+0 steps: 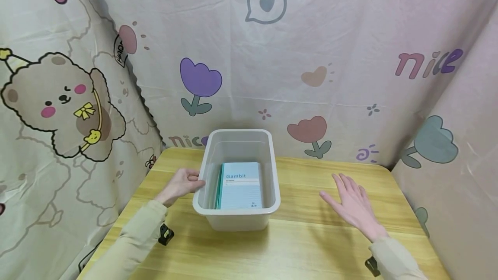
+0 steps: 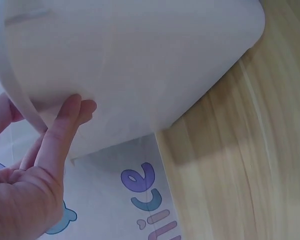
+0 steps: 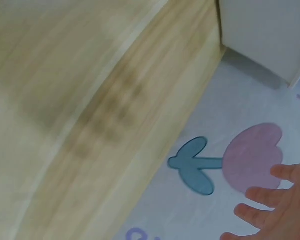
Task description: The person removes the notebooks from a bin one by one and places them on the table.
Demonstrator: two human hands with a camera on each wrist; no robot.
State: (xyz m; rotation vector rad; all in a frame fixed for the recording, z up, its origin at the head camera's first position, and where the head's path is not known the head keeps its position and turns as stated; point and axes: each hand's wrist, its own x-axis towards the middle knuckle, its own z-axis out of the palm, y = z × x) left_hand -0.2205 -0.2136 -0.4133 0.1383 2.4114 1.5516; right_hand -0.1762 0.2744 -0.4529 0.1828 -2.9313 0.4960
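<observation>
Gripping a white rectangular plastic bin [image 1: 239, 221] by its rim with the bare left hand [image 1: 183, 183], holding the bare right hand [image 1: 353, 202] spread out well apart from it

Clamps the left hand on the bin's left rim: lays the thumb over the edge and presses bent fingers against the outer wall, as seen close up in the left wrist view. Holds the right hand well to the right of the bin, back upward, thumb and fingers parted, above a yellow wood-grain table [image 1: 311, 224]. Casts a soft shadow on the wood below.

Has the bin on the table, left of the middle and towards the far edge, with its opening upward. Contains, lying inside on the bottom, a pale blue and white rectangular paper notebook [image 1: 241, 191], lettered "Gambit" near the top and facing so as to read upright from the wearer's side. Shows along the left of the notebook a narrow teal-green edge [image 1: 220, 185]; cannot tell whether from the same notebook or from another beneath.

Wears a loose cream fabric sleeve [image 1: 140, 228] on each arm, with a small black device [image 1: 166, 234] at each wrist. Faces, behind the table, a pale fabric curtain [image 1: 350, 20] printed with tulips, hearts and "nice"; to the left, a brown-outlined beige bear print [image 1: 58, 103] with a yellow bow.
</observation>
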